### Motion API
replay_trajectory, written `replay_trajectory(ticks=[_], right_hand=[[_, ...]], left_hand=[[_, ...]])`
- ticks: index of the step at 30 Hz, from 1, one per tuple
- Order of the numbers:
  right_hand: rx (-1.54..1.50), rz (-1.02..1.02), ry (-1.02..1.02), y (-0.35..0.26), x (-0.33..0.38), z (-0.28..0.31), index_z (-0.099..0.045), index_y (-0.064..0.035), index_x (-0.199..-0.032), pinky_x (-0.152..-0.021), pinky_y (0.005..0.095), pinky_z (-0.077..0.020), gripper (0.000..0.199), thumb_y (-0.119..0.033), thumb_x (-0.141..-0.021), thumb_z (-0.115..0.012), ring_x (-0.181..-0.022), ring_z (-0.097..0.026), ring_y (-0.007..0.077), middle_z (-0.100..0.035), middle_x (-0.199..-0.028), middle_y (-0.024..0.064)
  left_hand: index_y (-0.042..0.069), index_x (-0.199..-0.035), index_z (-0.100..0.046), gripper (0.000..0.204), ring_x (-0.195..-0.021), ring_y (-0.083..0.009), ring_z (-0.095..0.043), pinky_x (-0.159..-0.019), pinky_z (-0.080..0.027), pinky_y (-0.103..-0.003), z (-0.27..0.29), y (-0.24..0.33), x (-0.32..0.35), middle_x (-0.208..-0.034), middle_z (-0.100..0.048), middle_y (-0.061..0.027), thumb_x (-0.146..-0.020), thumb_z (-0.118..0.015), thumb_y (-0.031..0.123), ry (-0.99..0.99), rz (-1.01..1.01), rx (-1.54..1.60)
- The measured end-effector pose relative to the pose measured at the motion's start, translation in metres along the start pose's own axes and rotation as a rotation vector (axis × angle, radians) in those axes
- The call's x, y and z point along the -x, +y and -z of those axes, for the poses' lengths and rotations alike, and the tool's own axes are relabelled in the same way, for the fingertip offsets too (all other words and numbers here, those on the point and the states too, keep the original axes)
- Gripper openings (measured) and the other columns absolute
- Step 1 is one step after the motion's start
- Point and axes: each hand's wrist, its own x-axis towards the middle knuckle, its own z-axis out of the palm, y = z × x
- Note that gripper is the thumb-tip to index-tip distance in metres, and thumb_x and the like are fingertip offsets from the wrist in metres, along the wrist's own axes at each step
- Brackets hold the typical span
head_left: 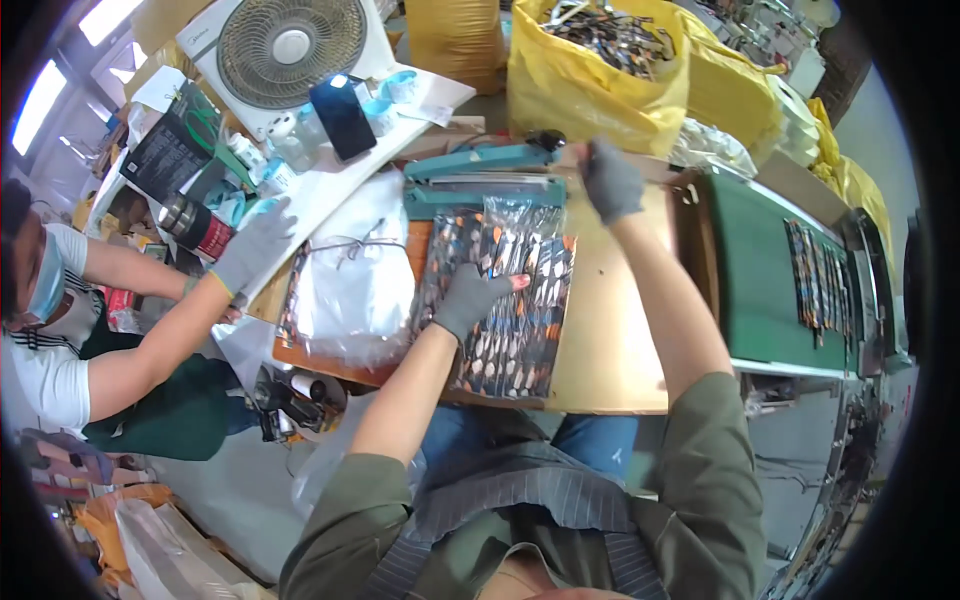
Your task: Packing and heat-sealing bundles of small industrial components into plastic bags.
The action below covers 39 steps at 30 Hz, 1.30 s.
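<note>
My left hand (470, 300), in a grey glove with a bare thumb tip, lies on a clear plastic bag (525, 345) of dark, orange and white patterned strips. The thumb stretches to the right. The bag's upper end reaches the teal lever-type bag sealer (485, 190), whose arm (480, 160) is raised and ends in a black knob (545, 142). My right hand (612, 185), also gloved, is raised just right of the knob, apart from it. Its fingers are smeared. Another filled bag (440, 260) lies partly under my left wrist.
A stack of clear plastic bags (360, 280) lies left on the tabletop (615, 320). A green surface (750, 270) with strips is at right. Behind stand a yellow sack (600, 100), a fan (290, 45) and a phone (342, 118). At left, a co-worker's gloved hand (255, 245) is near.
</note>
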Motion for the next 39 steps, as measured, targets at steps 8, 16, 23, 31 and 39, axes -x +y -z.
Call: replay_trajectory(ticks=[8,16,23,31,39], right_hand=[[-0.182,-0.092,0.044,-0.077,-0.077,0.006,-0.057,-0.008,-0.085,-0.071,0.0464,-0.0475,0.036,-0.044,-0.08,-0.06,-0.082,-0.059,0.0393,-0.058,-0.094,0.0166],[-0.017,-0.279,-0.155,-0.017,-0.046,-0.072,-0.061,-0.0084,-0.089,-0.07,0.0467,-0.049,0.023,-0.027,-0.08,-0.051,-0.079,-0.062,0.0375,-0.064,-0.084,0.0185],[-0.02,-0.341,-0.123,-0.016,-0.04,-0.082,-0.06,-0.0111,-0.082,-0.069,0.0439,-0.0493,0.015,-0.023,-0.078,-0.052,-0.08,-0.062,0.0343,-0.064,-0.084,0.0133],[-0.389,-0.536,0.09,-0.028,0.04,-0.106,-0.041,0.0054,-0.125,-0.089,0.0404,-0.0448,0.091,-0.066,-0.071,-0.061,-0.103,-0.057,0.0394,-0.057,-0.113,0.027],[-1.904,-0.633,-0.676,-0.099,0.225,-0.013,-0.046,-0.002,-0.125,-0.087,0.036,-0.0487,0.059,-0.024,-0.075,-0.068,-0.103,-0.058,0.0229,-0.058,-0.113,0.0126]], left_hand=[[0.0,-0.102,-0.066,0.037,-0.084,-0.0161,-0.062,-0.076,-0.048,-0.028,0.063,-0.011,-0.07,-0.094,-0.067,-0.0064,-0.071,-0.077,0.018,0.093,0.41,0.349],[0.0,-0.098,-0.066,0.039,-0.073,-0.0166,-0.063,-0.071,-0.049,-0.029,0.072,-0.026,-0.067,-0.086,-0.067,-0.0067,-0.071,-0.077,0.027,0.179,0.392,0.064],[-0.004,-0.109,-0.055,0.057,-0.088,-0.016,-0.059,-0.08,-0.045,-0.028,0.067,-0.039,-0.027,-0.098,-0.064,-0.0118,-0.076,-0.072,0.039,0.339,0.181,-0.274],[-0.014,-0.121,-0.045,0.101,-0.111,-0.0354,-0.054,-0.093,-0.041,-0.038,0.073,-0.05,-0.022,-0.117,-0.054,-0.0296,-0.065,-0.064,0.068,0.362,0.403,-0.471],[-0.001,-0.105,-0.064,0.046,-0.087,-0.015,-0.06,-0.079,-0.046,-0.026,0.035,-0.007,0.092,-0.093,-0.066,-0.0091,-0.075,-0.074,0.032,0.145,0.328,0.05]])
